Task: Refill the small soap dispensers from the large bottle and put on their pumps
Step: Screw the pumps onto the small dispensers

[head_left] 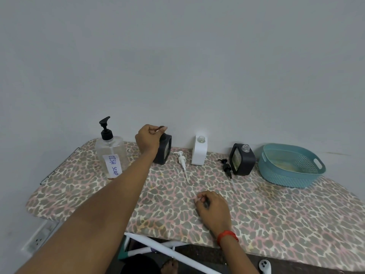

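- Left hand point(150, 138) curls tight round the pump point(164, 137) atop the black dispenser point(165, 153), at 11 o'clock on the board point(276, 214).
- Right hand point(212, 207) rests at 6, fingers curled; whether it holds anything, I cannot tell.
- White dispenser point(199, 153) at 12 and the second black one point(242, 161) at 1 stand open-necked.
- Risk: twisting one-handed may tip the unsteadied dispenser or cross-thread the pump.
- The forearm passes close by the bottle point(110, 155) at 10 and could knock it.
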